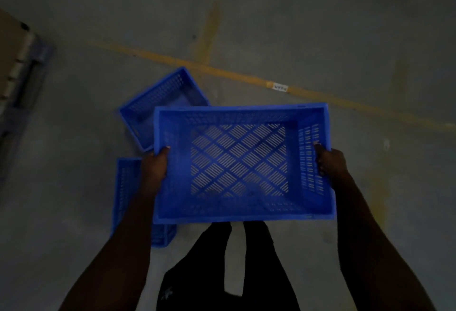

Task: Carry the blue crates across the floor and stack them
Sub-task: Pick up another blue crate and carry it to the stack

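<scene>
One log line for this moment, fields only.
held crate carried | left hand + right hand grip short sides | two crates on floor | unstacked

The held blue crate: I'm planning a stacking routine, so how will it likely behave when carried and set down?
The held blue crate is empty with slotted walls and base, so probably light for its size. It keeps its box shape with only the left hand and right hand gripping its short ends, so likely stiff. Its flat base suggests it won't roll.
</scene>
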The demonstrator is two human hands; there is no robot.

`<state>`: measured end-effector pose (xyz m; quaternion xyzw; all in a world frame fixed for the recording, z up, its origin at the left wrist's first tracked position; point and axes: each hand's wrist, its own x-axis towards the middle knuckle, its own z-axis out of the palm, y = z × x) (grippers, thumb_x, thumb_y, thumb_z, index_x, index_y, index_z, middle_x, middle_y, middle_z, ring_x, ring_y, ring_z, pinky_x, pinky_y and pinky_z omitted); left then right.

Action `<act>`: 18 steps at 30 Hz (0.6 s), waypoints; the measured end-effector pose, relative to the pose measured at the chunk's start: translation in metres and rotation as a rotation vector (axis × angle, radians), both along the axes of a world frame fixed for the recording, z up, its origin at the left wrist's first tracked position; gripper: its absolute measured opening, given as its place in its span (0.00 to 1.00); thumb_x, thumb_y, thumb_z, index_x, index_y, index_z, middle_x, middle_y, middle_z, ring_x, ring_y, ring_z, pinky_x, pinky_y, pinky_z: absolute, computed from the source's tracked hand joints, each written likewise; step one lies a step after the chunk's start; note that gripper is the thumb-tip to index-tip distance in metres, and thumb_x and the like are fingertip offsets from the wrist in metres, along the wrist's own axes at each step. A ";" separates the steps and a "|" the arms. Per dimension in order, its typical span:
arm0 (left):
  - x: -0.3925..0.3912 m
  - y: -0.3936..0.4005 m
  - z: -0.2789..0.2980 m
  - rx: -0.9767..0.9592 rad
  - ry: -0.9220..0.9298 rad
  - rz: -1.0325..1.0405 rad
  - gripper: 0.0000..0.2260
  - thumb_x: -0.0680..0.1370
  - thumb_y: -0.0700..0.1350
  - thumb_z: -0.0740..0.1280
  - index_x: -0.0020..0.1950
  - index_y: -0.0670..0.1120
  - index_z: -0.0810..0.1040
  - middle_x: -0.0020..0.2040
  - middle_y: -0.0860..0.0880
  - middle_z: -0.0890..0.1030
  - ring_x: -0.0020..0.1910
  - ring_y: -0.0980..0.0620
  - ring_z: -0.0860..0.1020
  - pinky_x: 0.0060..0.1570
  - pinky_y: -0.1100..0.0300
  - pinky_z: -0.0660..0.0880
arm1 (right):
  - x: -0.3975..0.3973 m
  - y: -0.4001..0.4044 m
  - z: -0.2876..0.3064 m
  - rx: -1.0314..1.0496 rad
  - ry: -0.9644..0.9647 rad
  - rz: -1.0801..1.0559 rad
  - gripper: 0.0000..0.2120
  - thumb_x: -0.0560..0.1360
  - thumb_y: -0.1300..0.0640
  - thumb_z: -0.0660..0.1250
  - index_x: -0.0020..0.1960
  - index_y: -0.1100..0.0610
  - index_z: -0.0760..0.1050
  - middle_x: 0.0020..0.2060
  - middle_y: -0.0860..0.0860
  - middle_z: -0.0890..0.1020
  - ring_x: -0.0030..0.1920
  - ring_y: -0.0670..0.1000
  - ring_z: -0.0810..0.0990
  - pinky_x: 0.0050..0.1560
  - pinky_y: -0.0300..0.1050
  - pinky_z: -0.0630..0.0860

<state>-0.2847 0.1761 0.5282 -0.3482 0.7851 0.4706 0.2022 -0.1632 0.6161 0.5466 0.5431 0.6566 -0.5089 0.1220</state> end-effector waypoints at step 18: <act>0.027 0.254 0.170 0.101 0.111 -0.563 0.15 0.80 0.49 0.67 0.36 0.47 0.69 0.27 0.47 0.67 0.17 0.54 0.63 0.21 0.64 0.61 | 0.225 0.139 0.189 0.122 0.112 -0.553 0.21 0.74 0.42 0.70 0.35 0.58 0.71 0.26 0.54 0.72 0.22 0.51 0.66 0.24 0.40 0.64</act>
